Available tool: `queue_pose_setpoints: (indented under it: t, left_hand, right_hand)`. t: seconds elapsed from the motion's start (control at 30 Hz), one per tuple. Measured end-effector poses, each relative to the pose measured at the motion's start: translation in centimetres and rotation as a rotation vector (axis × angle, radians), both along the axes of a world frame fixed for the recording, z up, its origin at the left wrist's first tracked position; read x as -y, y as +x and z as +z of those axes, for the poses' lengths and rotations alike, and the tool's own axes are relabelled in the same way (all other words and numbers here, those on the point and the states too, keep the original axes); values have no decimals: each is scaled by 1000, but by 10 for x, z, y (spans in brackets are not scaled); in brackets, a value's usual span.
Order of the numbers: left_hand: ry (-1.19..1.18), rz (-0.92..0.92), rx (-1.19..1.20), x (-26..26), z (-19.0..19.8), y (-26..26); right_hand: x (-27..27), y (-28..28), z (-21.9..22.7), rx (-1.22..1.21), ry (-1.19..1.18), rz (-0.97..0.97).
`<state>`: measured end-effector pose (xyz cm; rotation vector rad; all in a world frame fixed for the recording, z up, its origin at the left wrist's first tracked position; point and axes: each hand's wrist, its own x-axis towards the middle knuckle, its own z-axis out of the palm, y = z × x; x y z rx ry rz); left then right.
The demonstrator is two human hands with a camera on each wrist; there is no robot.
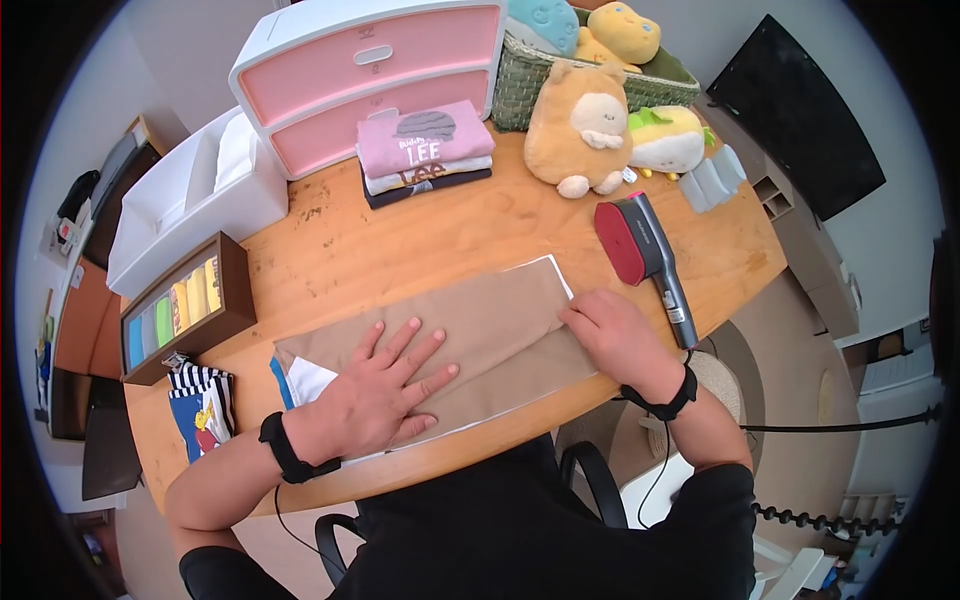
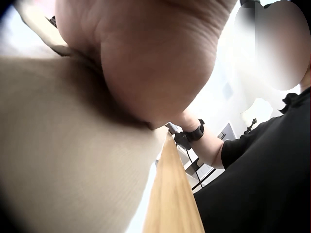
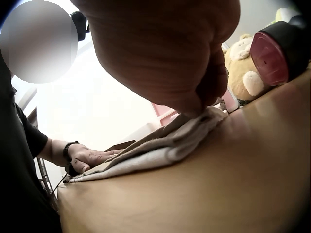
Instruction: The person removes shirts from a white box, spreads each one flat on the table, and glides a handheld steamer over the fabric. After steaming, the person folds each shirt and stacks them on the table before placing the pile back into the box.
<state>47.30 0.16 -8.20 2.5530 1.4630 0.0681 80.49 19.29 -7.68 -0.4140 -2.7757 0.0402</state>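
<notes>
One person's black shirt [image 1: 450, 540] filled the foreground, while the left hand [image 1: 368, 400] rested flat and spread on folded brown cloth [image 1: 500, 365] along the desk's [image 1: 320, 245] near edge, and the right hand [image 1: 622, 345] pinched the cloth's right end.

The head view looks forward and down from above onto the tabletop [image 1: 400, 235], left hand [image 1: 375, 395] and right hand [image 1: 622, 340]. The 2 wrist views sit low and close, each facing across the cloth [image 1: 480, 340] from beneath its own hand toward the opposite arm. Head and right wrist views share the tan plush toy [image 1: 570, 125].
</notes>
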Motion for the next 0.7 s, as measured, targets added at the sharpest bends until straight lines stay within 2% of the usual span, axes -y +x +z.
queue_pose_setpoints:
  t: [0.2, 0.3, 0.37, 0.47, 0.57, 0.6, 0.7]
  left_hand:
    - [5, -10, -11, 0, -1, -2]
    - [-34, -5, 20, -4, 2, -6]
    - [-39, 14, 79, -11, 2, -9]
    - [3, 18, 132, -21, 0, -6]
    - [64, -29, 89, -24, -11, 2]
    - [71, -27, 85, -24, -10, 1]
    - [111, 9, 102, -18, -16, 5]
  right_hand:
    - [-1, 13, 3, -15, -151, -18]
    - [7, 34, 24, -169, -10, -278]
    - [5, 54, 22, -232, 134, -598]
    - [-12, 85, 9, -141, 306, -907]
    - [-36, 113, -5, -213, -462, -901]
    - [-44, 119, -12, -223, -449, -829]
    - [-58, 125, -5, -33, -590, -878]
